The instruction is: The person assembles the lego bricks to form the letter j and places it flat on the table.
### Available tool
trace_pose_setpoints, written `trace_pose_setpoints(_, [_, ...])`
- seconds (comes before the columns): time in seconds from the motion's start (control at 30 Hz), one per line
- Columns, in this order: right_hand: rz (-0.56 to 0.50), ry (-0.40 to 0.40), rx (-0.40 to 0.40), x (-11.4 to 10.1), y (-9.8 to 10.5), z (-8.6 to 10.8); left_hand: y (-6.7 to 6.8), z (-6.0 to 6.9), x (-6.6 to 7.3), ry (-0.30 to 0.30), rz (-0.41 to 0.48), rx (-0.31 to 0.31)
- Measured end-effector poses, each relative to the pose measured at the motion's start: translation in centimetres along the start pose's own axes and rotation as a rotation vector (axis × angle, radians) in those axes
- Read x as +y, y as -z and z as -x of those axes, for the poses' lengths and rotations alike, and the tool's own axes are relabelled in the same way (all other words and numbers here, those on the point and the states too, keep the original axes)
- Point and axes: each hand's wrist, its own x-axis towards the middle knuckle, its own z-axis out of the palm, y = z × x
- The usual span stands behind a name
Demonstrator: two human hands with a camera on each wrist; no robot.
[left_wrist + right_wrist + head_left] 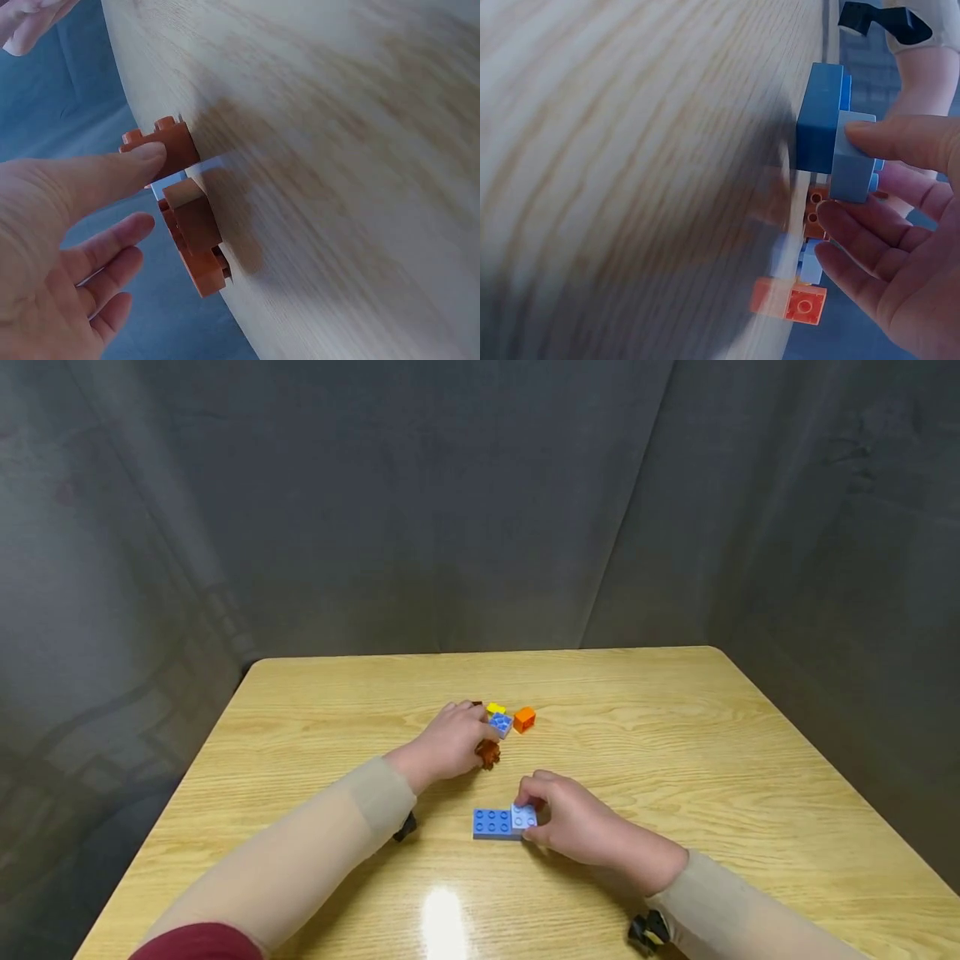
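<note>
In the head view, my right hand (573, 821) pinches a light blue square brick (523, 817) between thumb and fingers. That brick sits over the right end of a longer blue brick (492, 823) on the table; whether the studs are fully joined I cannot tell. Farther back, my left hand (452, 742) has its thumb and forefinger about a brown brick (490, 755). The left wrist view shows the thumb on the side of this brick (178, 146), studs up, with the forefinger hidden and the other fingers loosely bent.
Just beyond the left hand lie a blue-violet brick (500, 724), a yellow brick (496, 709) and an orange brick (524, 719). A dark brown piece (477, 703) is partly covered by the left fingers. Behind the wooden table (637, 718) hangs a grey curtain (450, 510).
</note>
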Motion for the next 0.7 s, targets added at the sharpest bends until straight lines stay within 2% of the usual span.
trace_pose_setpoints(0.2, [-0.01, -0.003, -0.005, -0.1, 0.0, 0.0, 0.0, 0.9, -0.2, 0.042, 0.037, 0.003])
trace_pose_setpoints(0.4, [-0.004, 0.008, 0.0, -0.1, 0.0, 0.0, 0.7, 1.7, 0.1, 0.068, 0.115, 0.017])
trace_pose_setpoints(0.57, [0.009, 0.01, 0.001, 0.0, 0.1, -0.1, 1.2, 2.5, 0.4, 0.06, 0.17, 0.007])
trace_pose_setpoints(0.7, [0.007, 0.013, 0.002, 0.0, 0.1, -0.1, 1.4, 3.2, 0.7, 0.034, 0.178, -0.005])
